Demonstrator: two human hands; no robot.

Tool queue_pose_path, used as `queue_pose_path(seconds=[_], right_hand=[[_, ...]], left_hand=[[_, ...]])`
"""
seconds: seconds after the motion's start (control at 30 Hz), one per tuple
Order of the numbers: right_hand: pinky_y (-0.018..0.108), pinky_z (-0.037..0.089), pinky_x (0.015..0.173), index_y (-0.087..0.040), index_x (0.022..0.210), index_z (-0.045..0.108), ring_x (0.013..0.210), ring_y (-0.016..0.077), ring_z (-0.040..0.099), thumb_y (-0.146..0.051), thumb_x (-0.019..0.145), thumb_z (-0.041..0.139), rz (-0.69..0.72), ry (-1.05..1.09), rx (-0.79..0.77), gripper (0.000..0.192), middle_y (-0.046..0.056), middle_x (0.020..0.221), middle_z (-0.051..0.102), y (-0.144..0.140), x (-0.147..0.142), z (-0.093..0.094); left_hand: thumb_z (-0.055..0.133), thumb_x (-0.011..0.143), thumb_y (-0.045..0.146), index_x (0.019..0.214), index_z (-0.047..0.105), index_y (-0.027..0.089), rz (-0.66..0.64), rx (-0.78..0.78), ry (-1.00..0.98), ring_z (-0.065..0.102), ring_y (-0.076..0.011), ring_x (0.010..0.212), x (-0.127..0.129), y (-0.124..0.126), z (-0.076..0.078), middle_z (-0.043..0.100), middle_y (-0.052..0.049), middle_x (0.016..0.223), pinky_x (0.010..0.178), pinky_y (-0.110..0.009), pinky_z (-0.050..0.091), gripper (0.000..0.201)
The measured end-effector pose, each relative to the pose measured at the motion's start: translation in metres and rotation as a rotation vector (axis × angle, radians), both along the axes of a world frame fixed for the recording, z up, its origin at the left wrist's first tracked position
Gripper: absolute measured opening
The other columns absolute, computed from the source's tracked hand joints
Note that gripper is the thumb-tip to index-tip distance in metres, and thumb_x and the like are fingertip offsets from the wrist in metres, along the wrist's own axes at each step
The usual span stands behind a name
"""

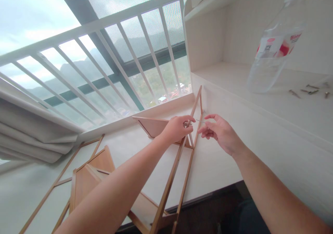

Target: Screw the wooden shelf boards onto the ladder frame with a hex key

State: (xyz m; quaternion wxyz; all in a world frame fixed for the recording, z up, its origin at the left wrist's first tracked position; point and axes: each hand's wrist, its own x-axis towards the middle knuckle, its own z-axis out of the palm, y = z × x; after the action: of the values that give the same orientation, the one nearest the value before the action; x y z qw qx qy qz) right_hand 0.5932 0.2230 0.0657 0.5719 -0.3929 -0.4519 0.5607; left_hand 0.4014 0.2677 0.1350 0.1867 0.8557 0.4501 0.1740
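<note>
My left hand (179, 128) is closed around the upper part of a slim wooden rail (171, 178), its thumb and index finger bent about it. That rail belongs to a narrow ladder-like wooden frame leaning over the white surface. Just to the right, my right hand (218, 131) pinches a thin metal rod (199, 120) between thumb and index finger, the other fingers curled loosely. The rod points toward the rail beside my left fingertips; its exact kind is too small to tell. Behind the left hand, a wooden panel (153, 126) adjoins the frame.
More wooden panels (85, 183) and another slim frame (44, 201) lie at lower left. A plastic bottle (270, 60) and several screws (312, 91) rest on the white shelf (234, 72) at right. A grey curtain (33, 123) and white railing (125, 36) border the window.
</note>
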Motion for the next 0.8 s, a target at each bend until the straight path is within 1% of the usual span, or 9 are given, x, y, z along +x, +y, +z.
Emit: queue_pose_path(seconds=[0.07,0.13,0.23,0.43,0.63,0.8], right_hand=[[0.03,0.047,0.06,-0.024,0.109,0.048,0.066,0.0178,0.064,-0.044,0.094,0.06,-0.071,-0.232,0.134,0.028,0.006,0.088,0.077,0.0,0.009,-0.004],[0.032,0.049,0.064,-0.024,0.106,0.051,0.07,0.0185,0.064,-0.045,0.097,0.056,-0.125,-0.438,0.254,0.023,0.007,0.091,0.077,0.0,0.015,-0.008],[0.035,0.051,0.071,-0.024,0.1,0.056,0.072,0.0192,0.066,-0.044,0.099,0.052,-0.119,-0.591,0.372,0.021,0.007,0.093,0.077,-0.002,0.017,-0.009],[0.032,0.052,0.072,-0.024,0.101,0.066,0.071,0.0184,0.067,-0.037,0.1,0.051,-0.143,-0.685,0.5,0.019,0.003,0.082,0.073,-0.005,0.013,-0.002],[0.033,0.053,0.073,-0.023,0.101,0.069,0.073,0.019,0.067,-0.039,0.099,0.054,-0.164,-0.735,0.52,0.021,0.004,0.082,0.071,-0.003,0.015,-0.005],[0.032,0.053,0.072,-0.024,0.101,0.069,0.073,0.0184,0.066,-0.038,0.099,0.054,-0.171,-0.761,0.553,0.02,0.003,0.08,0.07,-0.002,0.015,-0.006]], left_hand=[[0.056,0.079,0.028,0.102,0.073,0.025,0.0,-0.006,-0.005,0.053,-0.0138,0.067,0.0,0.0,0.001,0.062,0.004,0.071,0.076,-0.026,0.044,0.029],[0.056,0.079,0.028,0.102,0.073,0.025,0.0,-0.01,-0.011,0.053,-0.014,0.068,0.001,-0.001,0.001,0.062,0.004,0.072,0.075,-0.026,0.043,0.029],[0.056,0.079,0.028,0.101,0.073,0.025,-0.002,-0.012,-0.02,0.052,-0.0138,0.068,0.001,-0.001,0.0,0.06,0.004,0.07,0.073,-0.025,0.042,0.029],[0.056,0.077,0.027,0.102,0.073,0.024,-0.002,-0.018,-0.035,0.048,-0.0123,0.064,0.002,-0.001,-0.002,0.059,0.004,0.07,0.07,-0.025,0.04,0.03],[0.056,0.076,0.027,0.103,0.073,0.022,-0.001,-0.025,-0.044,0.045,-0.0126,0.064,0.003,0.0,-0.005,0.054,0.004,0.066,0.064,-0.025,0.036,0.032],[0.057,0.077,0.026,0.101,0.073,0.022,-0.016,-0.004,-0.053,0.043,-0.0124,0.064,0.004,0.001,-0.006,0.053,0.004,0.067,0.065,-0.025,0.034,0.03]])
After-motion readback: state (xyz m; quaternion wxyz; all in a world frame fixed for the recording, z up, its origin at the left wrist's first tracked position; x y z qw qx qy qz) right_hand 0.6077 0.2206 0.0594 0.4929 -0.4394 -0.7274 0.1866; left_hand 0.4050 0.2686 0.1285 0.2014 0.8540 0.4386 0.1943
